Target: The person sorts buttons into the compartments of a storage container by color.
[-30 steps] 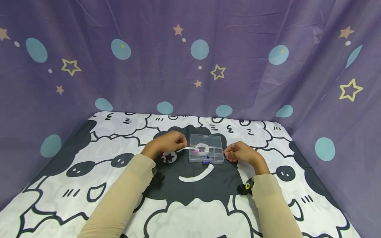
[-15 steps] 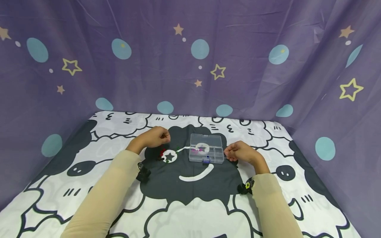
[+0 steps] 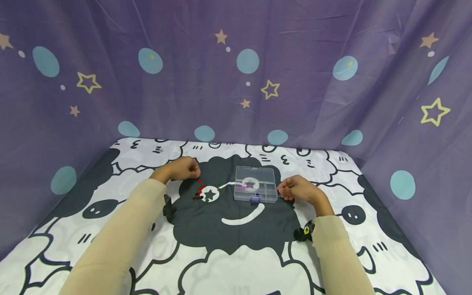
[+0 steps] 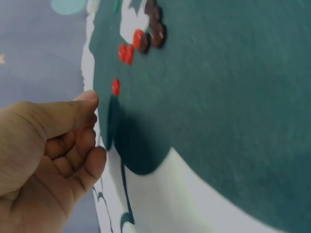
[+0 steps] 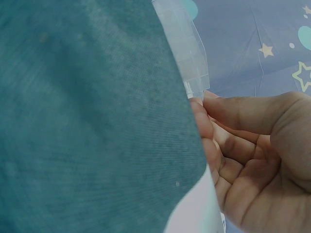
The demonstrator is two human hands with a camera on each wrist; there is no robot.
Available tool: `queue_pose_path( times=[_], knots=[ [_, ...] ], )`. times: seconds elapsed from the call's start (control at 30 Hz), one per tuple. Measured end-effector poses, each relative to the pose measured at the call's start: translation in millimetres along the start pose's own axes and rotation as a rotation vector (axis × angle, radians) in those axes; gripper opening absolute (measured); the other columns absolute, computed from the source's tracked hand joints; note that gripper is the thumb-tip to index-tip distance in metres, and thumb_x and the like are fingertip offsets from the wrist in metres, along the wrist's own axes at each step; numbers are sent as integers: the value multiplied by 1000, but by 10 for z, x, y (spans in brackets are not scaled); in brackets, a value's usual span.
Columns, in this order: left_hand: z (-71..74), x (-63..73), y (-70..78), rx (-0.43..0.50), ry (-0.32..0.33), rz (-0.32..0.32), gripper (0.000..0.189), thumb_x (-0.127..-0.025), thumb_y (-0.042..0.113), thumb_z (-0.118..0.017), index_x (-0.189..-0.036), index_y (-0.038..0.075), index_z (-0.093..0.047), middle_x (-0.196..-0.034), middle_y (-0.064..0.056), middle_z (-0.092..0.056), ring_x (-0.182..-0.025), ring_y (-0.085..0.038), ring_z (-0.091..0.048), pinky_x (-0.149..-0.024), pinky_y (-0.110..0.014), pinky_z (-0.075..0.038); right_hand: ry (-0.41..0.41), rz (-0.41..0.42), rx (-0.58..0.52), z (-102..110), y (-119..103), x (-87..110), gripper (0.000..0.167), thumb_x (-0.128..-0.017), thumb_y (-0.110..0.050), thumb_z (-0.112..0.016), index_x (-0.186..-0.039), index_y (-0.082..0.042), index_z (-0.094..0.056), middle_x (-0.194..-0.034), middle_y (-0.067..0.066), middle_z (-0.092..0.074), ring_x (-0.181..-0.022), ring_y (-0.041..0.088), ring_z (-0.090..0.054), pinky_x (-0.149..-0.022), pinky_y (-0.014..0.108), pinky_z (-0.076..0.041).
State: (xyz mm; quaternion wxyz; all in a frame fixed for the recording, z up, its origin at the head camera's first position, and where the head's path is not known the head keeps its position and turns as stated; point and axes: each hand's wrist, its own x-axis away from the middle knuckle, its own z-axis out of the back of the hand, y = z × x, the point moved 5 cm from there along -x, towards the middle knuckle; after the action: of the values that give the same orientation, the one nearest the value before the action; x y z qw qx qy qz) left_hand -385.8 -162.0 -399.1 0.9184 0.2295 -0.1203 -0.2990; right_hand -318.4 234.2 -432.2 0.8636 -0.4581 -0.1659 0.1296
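Note:
In the head view a clear plastic compartment box [image 3: 255, 191] lies with its lid up, with small pink pieces in one section and something blue at its front. My right hand [image 3: 298, 189] holds the box's right edge. The right wrist view has thumb and finger pinching a corner of the clear plastic [image 5: 187, 53]. My left hand [image 3: 181, 168] is beside a lone red bead [image 4: 115, 87], fingers loosely curled, with nothing visible in them. More red beads [image 4: 126, 53] and dark brown beads [image 4: 157, 35] form a small cluster on the dark cloth print.
A cloth [image 3: 236, 237] printed with cartoon sheep covers the table. Small green pieces [image 3: 220, 184] lie between the bead cluster and the box. A purple curtain [image 3: 295, 110] with stars stands behind and along both sides.
My left hand has moved left from beside the box to the far side of the red beads, bringing the cluster into sight. The right hand and box have stayed put.

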Motion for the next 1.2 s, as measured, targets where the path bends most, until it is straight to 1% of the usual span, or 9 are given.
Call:
queue_pose_path(
  times=[0.1, 0.17, 0.27, 0.37, 0.67, 0.97, 1.1, 1.2],
  knots=[
    [-15, -10, -56, 18, -23, 11, 8, -97, 6, -69, -96, 1, -75, -90, -5, -72, -80, -15, -62, -75, -35, -52, 2, -3, 1, -4, 8, -1, 17, -101, -5, -62, -108, 8, -70, -84, 9, -70, -73, 18, -63, -67, 32, -53],
    [-30, -11, -82, 45, -45, 23, 7, -97, 5, -69, -97, 0, -75, -91, -5, -73, -79, -14, -62, -74, -33, -52, 1, -5, 1, -5, 15, 0, 17, -100, -5, -62, -108, 7, -70, -84, 8, -70, -73, 18, -63, -67, 32, -53],
    [-53, -12, -99, 86, -76, 37, 7, -97, 4, -69, -98, 0, -75, -91, -6, -73, -78, -13, -60, -72, -30, -50, -2, -4, -3, -8, 17, 0, 18, -100, -5, -62, -109, 8, -70, -84, 9, -70, -74, 18, -63, -68, 32, -53],
    [-62, -15, -95, 111, -98, 36, 6, -96, 3, -71, -98, 0, -75, -91, -6, -73, -77, -12, -60, -71, -28, -50, -4, 4, -6, -7, 2, 3, 18, -100, -6, -63, -110, 8, -70, -85, 10, -70, -74, 19, -63, -68, 33, -53],
    [-57, -31, -59, 108, -117, 31, 7, -94, 5, -73, -98, -1, -74, -90, -7, -72, -76, -12, -60, -70, -28, -51, 0, 7, 1, 4, -29, 13, 19, -101, -5, -61, -111, 9, -70, -88, 13, -70, -75, 20, -62, -68, 32, -53],
    [-85, -58, -91, 88, -152, 66, 3, -94, 7, -74, -93, 4, -74, -83, -1, -69, -72, -12, -54, -67, -29, -47, 4, 1, 6, 9, -14, 6, 18, -101, -5, -61, -110, 8, -70, -86, 11, -70, -74, 19, -63, -68, 32, -53],
    [-105, -51, -107, 78, -167, 79, 4, -95, 8, -72, -94, 5, -74, -84, -1, -69, -71, -12, -53, -66, -29, -45, 2, -4, 2, 8, -4, 0, 18, -100, -4, -62, -110, 8, -70, -86, 11, -70, -74, 19, -63, -67, 32, -53],
    [-111, -32, -107, 81, -166, 84, 6, -95, 8, -69, -95, 5, -75, -86, -2, -69, -71, -13, -52, -66, -30, -44, 1, -7, 2, 8, -1, -3, 18, -100, -5, -62, -111, 8, -70, -86, 11, -70, -74, 19, -63, -68, 32, -53]
  ],
)
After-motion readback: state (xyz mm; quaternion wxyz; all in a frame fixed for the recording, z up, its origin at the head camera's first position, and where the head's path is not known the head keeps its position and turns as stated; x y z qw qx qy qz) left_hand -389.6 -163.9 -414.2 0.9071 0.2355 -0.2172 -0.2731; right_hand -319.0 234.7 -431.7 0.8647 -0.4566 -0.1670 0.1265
